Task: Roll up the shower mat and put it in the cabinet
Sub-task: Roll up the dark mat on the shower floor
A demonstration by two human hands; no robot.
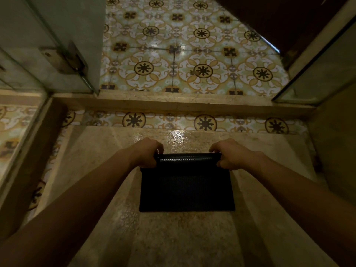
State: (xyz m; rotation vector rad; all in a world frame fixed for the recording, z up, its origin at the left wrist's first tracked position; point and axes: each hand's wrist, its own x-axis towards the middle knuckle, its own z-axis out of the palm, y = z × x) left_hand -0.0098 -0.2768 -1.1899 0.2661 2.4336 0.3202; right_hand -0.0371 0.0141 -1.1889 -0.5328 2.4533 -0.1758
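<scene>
A black, textured shower mat point(186, 187) lies on the beige stone shower floor, low in the middle of the view. Its far edge is curled over into a short roll. My left hand point(146, 153) grips the left end of that roll and my right hand point(231, 156) grips the right end, fingers closed over the top. The near part of the mat lies flat, its front edge straight. No cabinet is in view.
A raised stone curb point(173, 103) crosses the view beyond the mat, with patterned floor tiles point(192, 54) past it. A glass door with a metal hinge point(65, 60) stands at the left, a glass panel point(317, 74) at the right.
</scene>
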